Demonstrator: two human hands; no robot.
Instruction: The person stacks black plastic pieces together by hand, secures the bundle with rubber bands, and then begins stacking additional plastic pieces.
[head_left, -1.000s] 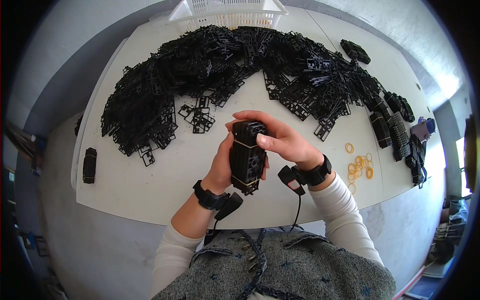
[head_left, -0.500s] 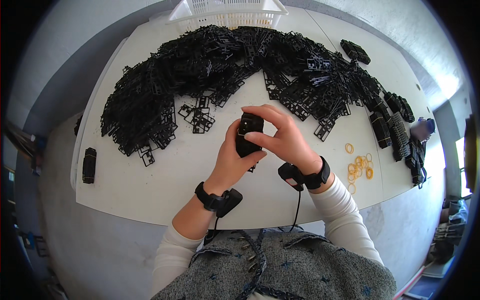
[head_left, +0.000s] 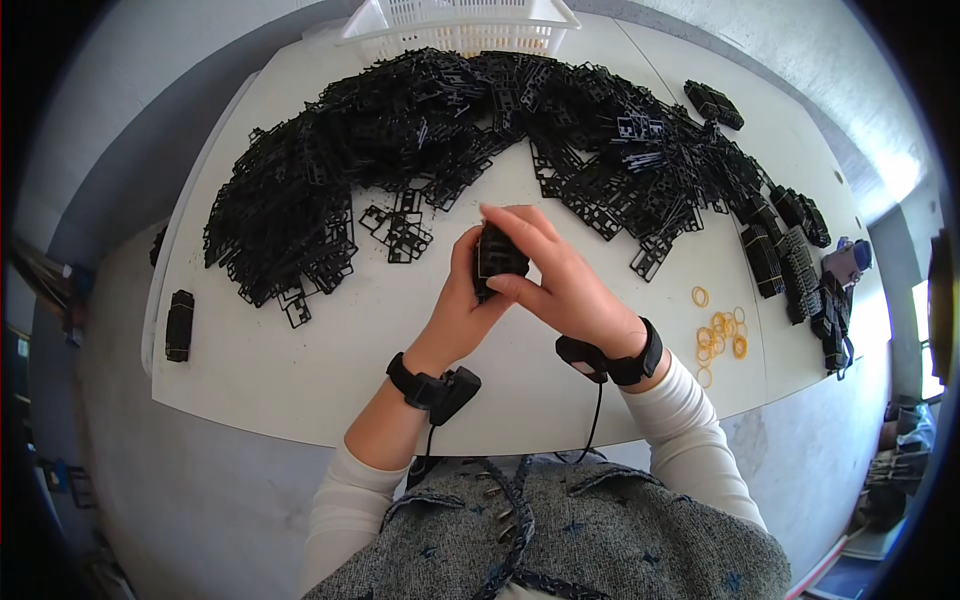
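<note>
Over the middle of the table I hold a stack of black plastic frames [head_left: 500, 256] between both hands. My left hand [head_left: 455, 295] wraps its left side and underside. My right hand [head_left: 560, 280] is curved over its top and right side, with the thumb pressed on the near end. A thin band seems to run around the stack near its left edge. Just beyond my hands, a few loose black frames [head_left: 403, 232] lie flat on the white table [head_left: 330, 390]. Yellow rubber bands [head_left: 722, 334] are scattered to the right of my right hand.
A wide arc-shaped heap of black frames [head_left: 330, 150] covers the table's far side. A white plastic basket [head_left: 455, 40] stands behind it. Banded bundles [head_left: 762, 262] line the right side, near a purple-and-white object [head_left: 848, 260]. One bundle [head_left: 179, 326] is at the left edge.
The stack has turned in my hands and shows its ridged side. My right thumb has slid down toward the near end, and my left thumb has drawn in beneath it.
</note>
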